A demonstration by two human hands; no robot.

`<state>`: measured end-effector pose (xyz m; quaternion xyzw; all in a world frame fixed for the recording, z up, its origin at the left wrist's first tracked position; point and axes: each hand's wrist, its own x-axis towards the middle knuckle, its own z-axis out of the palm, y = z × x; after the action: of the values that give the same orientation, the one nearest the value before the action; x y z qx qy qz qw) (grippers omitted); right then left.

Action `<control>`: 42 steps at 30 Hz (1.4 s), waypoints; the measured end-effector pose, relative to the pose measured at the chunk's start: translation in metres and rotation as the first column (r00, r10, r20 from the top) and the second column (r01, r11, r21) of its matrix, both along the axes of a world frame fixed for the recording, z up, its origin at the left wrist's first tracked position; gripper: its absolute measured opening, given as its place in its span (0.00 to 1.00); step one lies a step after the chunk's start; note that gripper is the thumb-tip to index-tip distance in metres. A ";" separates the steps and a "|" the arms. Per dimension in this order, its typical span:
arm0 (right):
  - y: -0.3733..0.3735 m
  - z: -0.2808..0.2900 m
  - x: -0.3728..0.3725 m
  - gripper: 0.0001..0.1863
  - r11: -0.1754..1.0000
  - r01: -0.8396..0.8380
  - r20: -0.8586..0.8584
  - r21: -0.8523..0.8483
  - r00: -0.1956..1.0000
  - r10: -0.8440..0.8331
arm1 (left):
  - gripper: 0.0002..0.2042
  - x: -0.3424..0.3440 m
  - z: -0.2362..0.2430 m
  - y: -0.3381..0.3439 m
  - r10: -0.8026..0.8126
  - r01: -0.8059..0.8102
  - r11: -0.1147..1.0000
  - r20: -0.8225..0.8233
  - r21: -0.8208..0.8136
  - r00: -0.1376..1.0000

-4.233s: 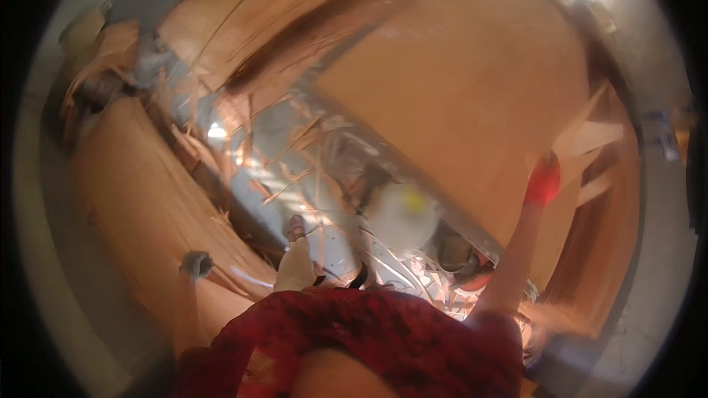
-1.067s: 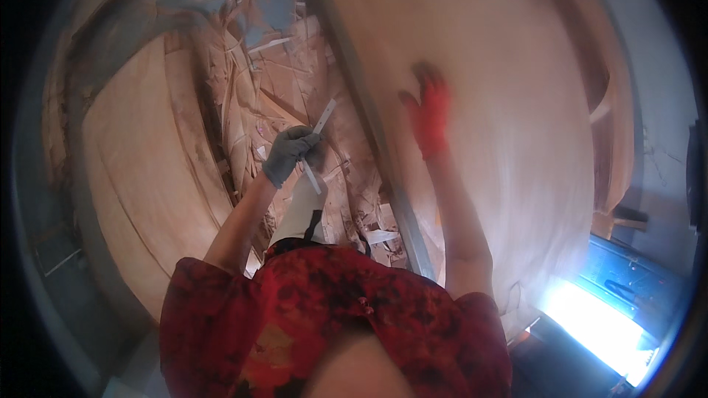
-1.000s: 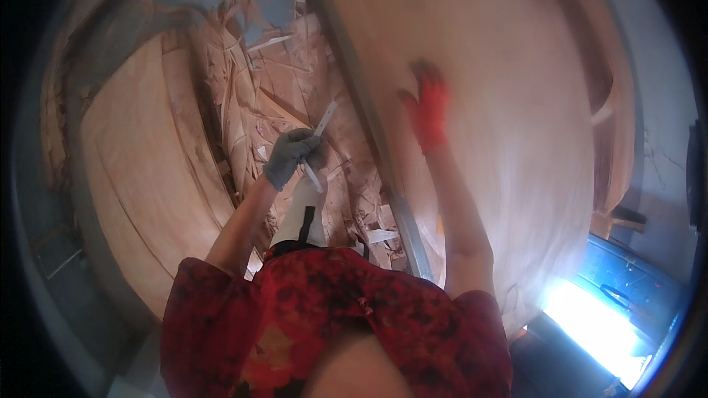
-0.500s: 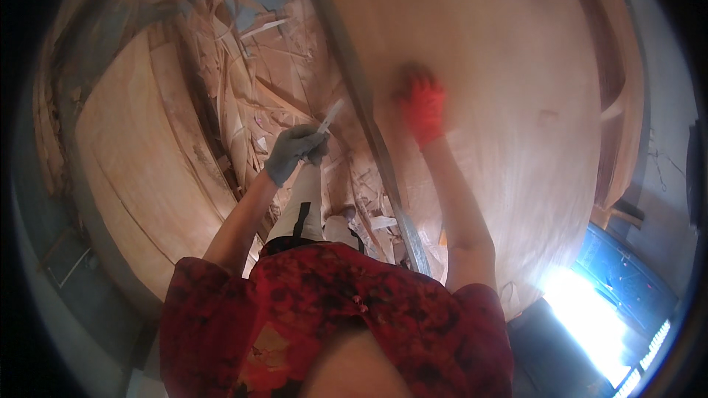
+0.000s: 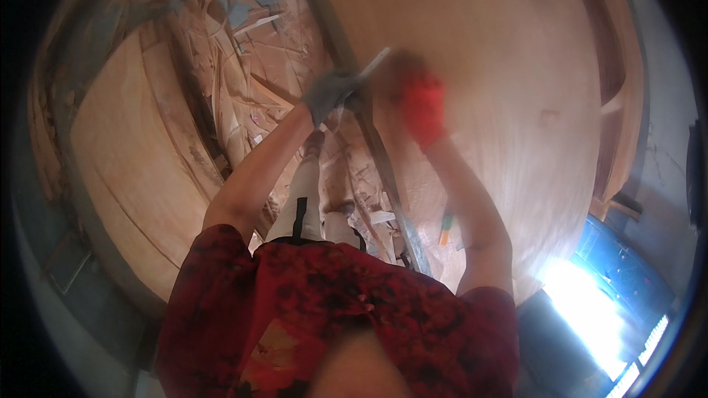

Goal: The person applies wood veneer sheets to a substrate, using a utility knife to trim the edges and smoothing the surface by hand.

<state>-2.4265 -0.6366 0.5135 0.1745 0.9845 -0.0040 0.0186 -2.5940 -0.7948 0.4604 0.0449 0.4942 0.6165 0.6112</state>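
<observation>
the right hand was blurred, its fingertips lost in a dark smear, so its contact with the wood sheet could not be told. the left hand, also blurred, hid 1 end of the pale strip. the top edge cut off the sheet. a green-and-yellow thing was too small to identify.
</observation>
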 end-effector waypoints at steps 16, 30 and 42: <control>0.014 -0.014 -0.012 0.41 0.965 -0.259 0.047 -0.035 0.964 0.260 | 0.12 -0.030 0.040 -0.050 -0.220 0.156 0.960 -0.286 -0.232 0.933; -0.007 0.057 0.143 0.47 0.862 0.447 -0.461 -0.238 0.730 -0.505 | 0.11 0.120 0.075 -0.023 -0.285 0.263 0.957 -0.244 -0.120 0.927; -0.032 0.027 0.229 0.46 0.831 0.492 -0.381 -0.258 0.739 -0.556 | 0.11 0.179 0.048 0.042 -0.333 0.316 0.939 -0.126 -0.139 0.934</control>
<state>-2.1975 -0.6686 0.5410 0.4376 0.8701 -0.1176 -0.1940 -2.4149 -0.7524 0.5088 0.1356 0.5588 0.4722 0.6681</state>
